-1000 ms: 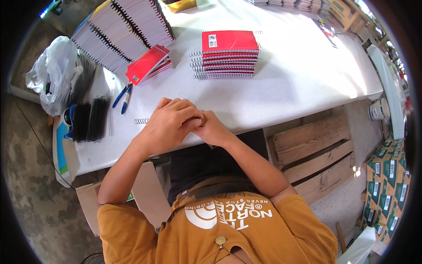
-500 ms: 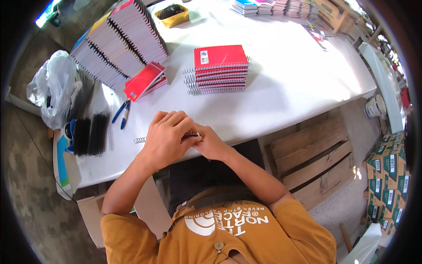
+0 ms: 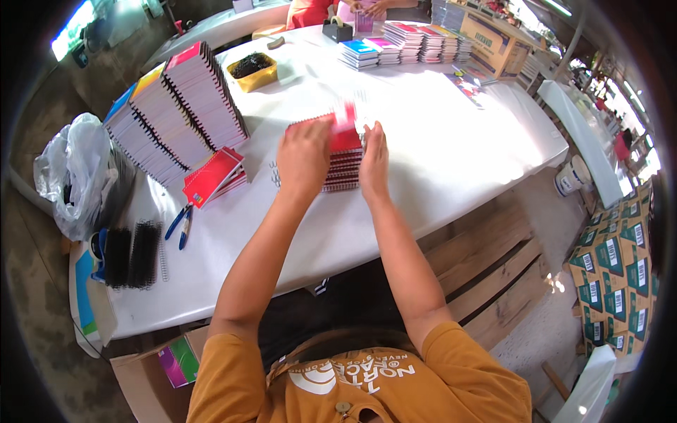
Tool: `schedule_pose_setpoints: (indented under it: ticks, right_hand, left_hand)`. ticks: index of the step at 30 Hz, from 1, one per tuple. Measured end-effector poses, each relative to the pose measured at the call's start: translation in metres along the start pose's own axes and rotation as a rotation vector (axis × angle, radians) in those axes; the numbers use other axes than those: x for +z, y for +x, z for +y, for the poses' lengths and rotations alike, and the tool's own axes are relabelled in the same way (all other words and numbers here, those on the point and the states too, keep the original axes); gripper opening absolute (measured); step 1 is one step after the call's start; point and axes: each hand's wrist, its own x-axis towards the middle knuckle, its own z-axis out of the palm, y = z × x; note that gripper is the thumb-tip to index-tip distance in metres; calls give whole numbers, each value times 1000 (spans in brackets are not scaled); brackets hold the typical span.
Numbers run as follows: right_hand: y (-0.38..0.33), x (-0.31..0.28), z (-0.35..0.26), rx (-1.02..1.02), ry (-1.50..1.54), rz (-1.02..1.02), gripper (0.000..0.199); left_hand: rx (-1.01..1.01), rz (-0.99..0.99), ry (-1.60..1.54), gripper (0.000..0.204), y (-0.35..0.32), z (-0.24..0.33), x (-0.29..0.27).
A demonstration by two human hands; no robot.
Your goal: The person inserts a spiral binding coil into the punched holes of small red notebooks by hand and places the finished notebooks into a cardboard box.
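My left hand (image 3: 305,156) is closed at the top of a stack of red spiral notebooks (image 3: 341,175). Its fingers grip a red notebook (image 3: 344,121) that is smeared by motion, so its exact tilt is hard to read. My right hand (image 3: 374,163) lies with fingers stretched along the stack's right side, thumb side toward the notebooks. Wire coils poke out on the stack's left side. Left of the stack, a few loose red notebooks (image 3: 213,176) lie against a tall block of thick spiral-bound books (image 3: 176,113).
Blue-handled pliers (image 3: 185,227), black coils (image 3: 144,254) and a plastic bag (image 3: 74,169) lie at left. Farther back are a yellow tub (image 3: 254,72) of black coils, notebook piles (image 3: 405,44) and a cardboard box (image 3: 493,46). Another person's hands (image 3: 374,8) show at the far table edge.
Both hands have moved from the table's near edge out to the red notebook stack and separated. The view has tilted up, bringing a co-worker into sight.
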Motion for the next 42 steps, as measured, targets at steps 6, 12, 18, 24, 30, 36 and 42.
schedule_pose_setpoints:
  ticks: [6,12,18,24,30,36,42]
  right_hand:
    - [-7,4,4,-70,-5,24,41]
    - [-10,20,13,-150,-19,187,22]
    - [-39,-10,4,-322,71,203,23]
    - [-101,5,-21,1159,891,-735,36]
    - [-106,26,-21,599,577,-989,27]
    - [-114,38,3,314,306,-1143,28]
    - [-118,27,12,246,403,-1005,35]
  left_hand:
    - [-381,315,-146,28,-21,-19,16]
    - [-536,326,-293,24,-31,-44,14]
    - [-116,123,429,30,-72,-147,-61]
    - [-197,-360,137,38,-136,-90,-121]
    - [-160,-356,-57,54,-150,-46,-163]
    - [-826,-77,664,44,-186,-221,-170]
    - [-960,-242,411,29,-204,-257,-160]
